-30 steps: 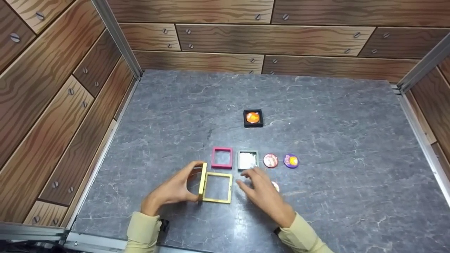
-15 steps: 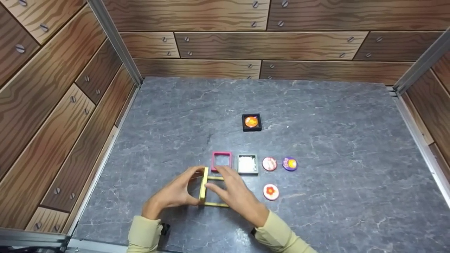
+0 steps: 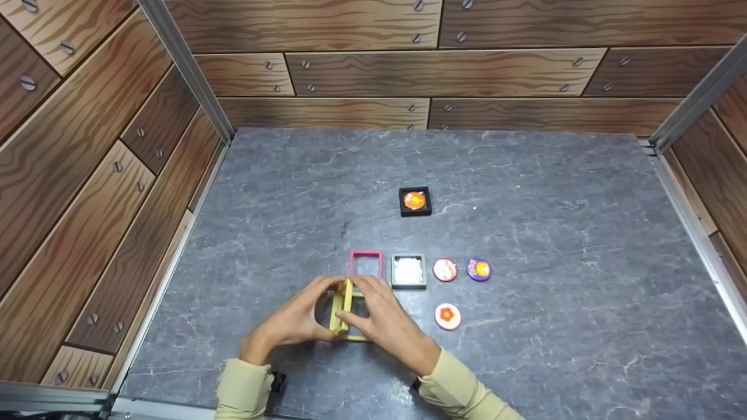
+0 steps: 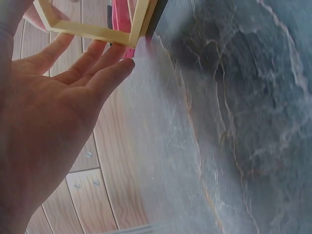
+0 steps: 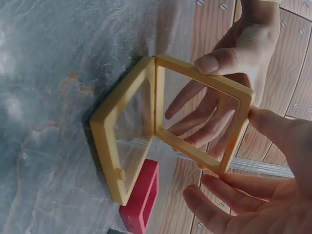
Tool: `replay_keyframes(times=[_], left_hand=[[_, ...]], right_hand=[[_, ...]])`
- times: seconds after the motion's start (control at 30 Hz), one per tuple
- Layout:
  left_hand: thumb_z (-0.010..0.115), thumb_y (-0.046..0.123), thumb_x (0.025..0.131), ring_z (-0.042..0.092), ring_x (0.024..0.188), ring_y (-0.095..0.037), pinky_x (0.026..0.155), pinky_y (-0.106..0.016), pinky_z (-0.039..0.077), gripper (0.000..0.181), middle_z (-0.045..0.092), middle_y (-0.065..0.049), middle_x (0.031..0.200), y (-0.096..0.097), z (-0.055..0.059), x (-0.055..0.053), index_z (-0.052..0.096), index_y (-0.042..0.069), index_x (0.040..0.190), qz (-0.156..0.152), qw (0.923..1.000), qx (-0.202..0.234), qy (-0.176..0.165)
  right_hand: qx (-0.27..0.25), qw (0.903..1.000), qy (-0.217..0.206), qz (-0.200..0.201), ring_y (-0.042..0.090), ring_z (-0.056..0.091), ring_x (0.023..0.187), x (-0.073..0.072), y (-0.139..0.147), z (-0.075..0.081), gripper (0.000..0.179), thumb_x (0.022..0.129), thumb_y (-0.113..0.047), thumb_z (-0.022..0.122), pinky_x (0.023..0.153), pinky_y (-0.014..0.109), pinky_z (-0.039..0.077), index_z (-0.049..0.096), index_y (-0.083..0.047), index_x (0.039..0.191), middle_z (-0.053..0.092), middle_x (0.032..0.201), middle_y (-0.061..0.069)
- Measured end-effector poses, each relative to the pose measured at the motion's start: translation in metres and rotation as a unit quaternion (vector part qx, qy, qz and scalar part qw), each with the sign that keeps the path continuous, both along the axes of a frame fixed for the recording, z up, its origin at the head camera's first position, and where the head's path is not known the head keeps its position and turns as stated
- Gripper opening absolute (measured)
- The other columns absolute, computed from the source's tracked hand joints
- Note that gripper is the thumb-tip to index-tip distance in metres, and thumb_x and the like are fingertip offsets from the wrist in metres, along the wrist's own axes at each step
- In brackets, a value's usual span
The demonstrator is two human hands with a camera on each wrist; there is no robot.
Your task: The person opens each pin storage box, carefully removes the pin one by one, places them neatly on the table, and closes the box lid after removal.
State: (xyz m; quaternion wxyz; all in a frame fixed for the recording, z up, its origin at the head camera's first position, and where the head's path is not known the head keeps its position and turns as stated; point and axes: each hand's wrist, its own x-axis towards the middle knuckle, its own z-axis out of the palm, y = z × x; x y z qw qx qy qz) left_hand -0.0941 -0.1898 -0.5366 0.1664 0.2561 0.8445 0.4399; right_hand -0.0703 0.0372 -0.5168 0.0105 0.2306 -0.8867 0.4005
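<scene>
A yellow hinged display frame (image 5: 106, 141) with clear film windows stands partly folded, one half on the table and the other raised. My left hand (image 3: 289, 315) holds the raised half by its sides, thumb at the near side and fingers at the far side. From the right, my right hand (image 3: 394, 326) grips that half's top edge, with thumb and fingers (image 5: 253, 185) at its two corners. Part of the lower half is hidden under the right hand in the head view. Beyond the hands is a pink frame (image 3: 366, 254), its near side covered by the right fingers.
Right of the pink frame lies a grey frame (image 3: 408, 286). Two round badges, one red and white (image 3: 445, 269), one purple (image 3: 479, 269), sit beside it. A white badge with a red flower (image 3: 447, 317) is nearer. Farther back, a black frame (image 3: 415, 213) holds an orange badge (image 3: 415, 200).
My right hand has moved left from beside the flower badge, uncovering it, and has taken hold of the raised half. That half has tilted slightly to the right. My left hand keeps its grip.
</scene>
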Motion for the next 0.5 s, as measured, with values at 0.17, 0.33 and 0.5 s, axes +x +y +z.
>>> replay_keyframes(times=[0.17, 0.33, 0.5], left_hand=[[0.093, 0.012, 0.072, 0.056, 0.136, -0.028, 0.121, -0.056, 0.047, 0.102, 0.053, -0.011, 0.149, 0.003, -0.004, 0.001, 0.043, 0.025, 0.159, -0.002, 1.0000, 0.005, -0.001], [0.093, 0.014, 0.072, 0.055, 0.135, -0.028, 0.120, -0.055, 0.048, 0.103, 0.052, -0.009, 0.149, 0.007, -0.004, 0.002, 0.042, 0.026, 0.161, -0.001, 0.9999, -0.011, 0.000], [0.093, 0.014, 0.072, 0.056, 0.130, -0.029, 0.114, -0.053, 0.054, 0.103, 0.051, -0.011, 0.146, 0.014, 0.001, 0.000, 0.043, 0.021, 0.161, -0.011, 0.9984, -0.047, 0.030]], right_hand=[[0.002, 0.9999, -0.009, -0.004, 0.029, 0.060, 0.129, 0.001, 0.004, -0.003, 0.066, 0.095, -0.033, 0.078, 0.116, 0.047, 0.052, 0.057, 0.001, 0.147, 0.068, 0.140, 0.014], [0.008, 0.9997, -0.020, -0.009, 0.031, 0.060, 0.130, 0.003, 0.010, -0.004, 0.065, 0.094, -0.029, 0.080, 0.116, 0.049, 0.052, 0.057, 0.000, 0.147, 0.067, 0.141, 0.014], [0.011, 0.9997, -0.020, -0.012, 0.031, 0.059, 0.130, 0.001, 0.017, -0.005, 0.062, 0.093, -0.028, 0.081, 0.115, 0.049, 0.053, 0.060, -0.003, 0.145, 0.067, 0.141, 0.013]])
